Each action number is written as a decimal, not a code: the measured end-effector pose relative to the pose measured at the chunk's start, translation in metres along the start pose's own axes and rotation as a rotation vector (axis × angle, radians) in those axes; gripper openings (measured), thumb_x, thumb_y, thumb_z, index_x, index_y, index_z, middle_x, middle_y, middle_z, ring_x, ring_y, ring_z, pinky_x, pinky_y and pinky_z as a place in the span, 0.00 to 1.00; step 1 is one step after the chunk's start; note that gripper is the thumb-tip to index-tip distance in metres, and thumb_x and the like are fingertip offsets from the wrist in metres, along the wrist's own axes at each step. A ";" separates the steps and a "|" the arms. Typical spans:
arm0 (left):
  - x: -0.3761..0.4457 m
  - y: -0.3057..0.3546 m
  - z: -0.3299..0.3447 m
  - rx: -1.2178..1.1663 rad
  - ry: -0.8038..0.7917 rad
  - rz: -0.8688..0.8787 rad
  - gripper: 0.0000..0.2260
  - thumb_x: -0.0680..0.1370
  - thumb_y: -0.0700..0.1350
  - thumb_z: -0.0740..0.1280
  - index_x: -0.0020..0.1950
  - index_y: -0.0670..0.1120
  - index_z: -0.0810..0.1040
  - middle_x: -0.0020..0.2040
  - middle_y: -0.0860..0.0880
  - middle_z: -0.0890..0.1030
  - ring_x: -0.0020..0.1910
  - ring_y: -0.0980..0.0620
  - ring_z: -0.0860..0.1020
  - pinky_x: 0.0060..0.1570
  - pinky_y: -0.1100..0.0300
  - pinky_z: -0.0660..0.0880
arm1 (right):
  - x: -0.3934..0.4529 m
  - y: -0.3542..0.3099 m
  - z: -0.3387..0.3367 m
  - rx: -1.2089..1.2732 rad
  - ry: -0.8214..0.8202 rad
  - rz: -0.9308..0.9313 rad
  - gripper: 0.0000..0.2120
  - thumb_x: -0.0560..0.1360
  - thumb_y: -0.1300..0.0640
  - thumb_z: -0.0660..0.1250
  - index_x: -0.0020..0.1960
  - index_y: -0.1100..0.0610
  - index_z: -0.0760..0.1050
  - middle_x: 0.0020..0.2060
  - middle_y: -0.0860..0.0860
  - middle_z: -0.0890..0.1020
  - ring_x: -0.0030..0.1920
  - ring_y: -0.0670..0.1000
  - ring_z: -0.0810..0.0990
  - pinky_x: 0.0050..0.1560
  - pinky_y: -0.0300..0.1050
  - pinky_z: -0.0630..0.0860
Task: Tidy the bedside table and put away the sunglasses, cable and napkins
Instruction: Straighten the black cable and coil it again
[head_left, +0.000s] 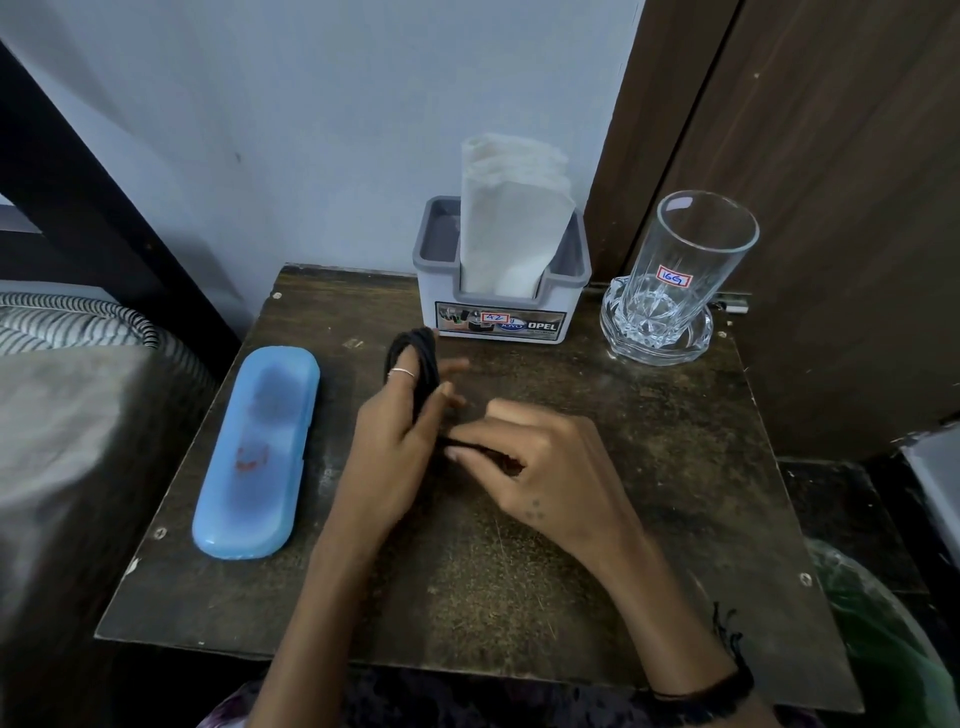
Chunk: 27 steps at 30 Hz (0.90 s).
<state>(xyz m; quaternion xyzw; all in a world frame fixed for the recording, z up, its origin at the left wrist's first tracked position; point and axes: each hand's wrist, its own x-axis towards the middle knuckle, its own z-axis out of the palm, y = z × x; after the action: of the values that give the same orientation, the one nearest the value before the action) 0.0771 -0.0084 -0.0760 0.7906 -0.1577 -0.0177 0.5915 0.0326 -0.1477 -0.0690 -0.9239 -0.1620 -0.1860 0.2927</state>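
Note:
A black cable (423, 358) is wound in loops around the fingers of my left hand (400, 447), above the middle of the dark wooden bedside table (649, 519). My right hand (550, 467) pinches the cable's loose end just right of the left palm. A closed blue glasses case (257, 457) lies on the table's left side, with a dark shape showing faintly through its lid. White napkins (511, 218) stand upright in a grey and white holder (506, 306) at the back of the table.
A clear drinking glass (685, 265) stands in a glass dish (657, 332) at the back right. A bed with a striped pillow (78, 317) lies to the left. A brown wooden door (831, 156) rises behind the glass. A green bag (883, 649) sits lower right.

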 end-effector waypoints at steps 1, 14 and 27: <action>-0.001 0.000 0.000 0.079 -0.028 -0.018 0.08 0.78 0.42 0.61 0.55 0.47 0.75 0.49 0.47 0.82 0.44 0.58 0.78 0.47 0.66 0.72 | 0.000 0.002 -0.001 -0.032 0.056 -0.018 0.05 0.73 0.52 0.68 0.45 0.52 0.82 0.34 0.46 0.77 0.36 0.44 0.74 0.35 0.39 0.73; -0.001 0.013 0.008 -0.085 -0.404 -0.153 0.06 0.66 0.54 0.69 0.31 0.55 0.78 0.21 0.53 0.74 0.22 0.55 0.73 0.30 0.65 0.70 | -0.004 0.015 0.000 -0.319 0.337 0.002 0.15 0.75 0.60 0.65 0.61 0.54 0.77 0.44 0.48 0.66 0.43 0.48 0.68 0.42 0.46 0.68; -0.002 0.014 0.010 -0.241 -0.126 -0.044 0.14 0.71 0.52 0.67 0.26 0.49 0.77 0.17 0.54 0.70 0.20 0.61 0.64 0.25 0.72 0.61 | 0.007 0.010 -0.002 0.570 0.325 0.417 0.08 0.68 0.60 0.73 0.40 0.47 0.82 0.32 0.40 0.82 0.36 0.37 0.80 0.40 0.29 0.73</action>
<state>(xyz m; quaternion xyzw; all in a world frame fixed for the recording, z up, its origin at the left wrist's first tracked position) 0.0700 -0.0205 -0.0664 0.7144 -0.1739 -0.0993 0.6705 0.0426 -0.1551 -0.0695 -0.7772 0.0326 -0.2140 0.5909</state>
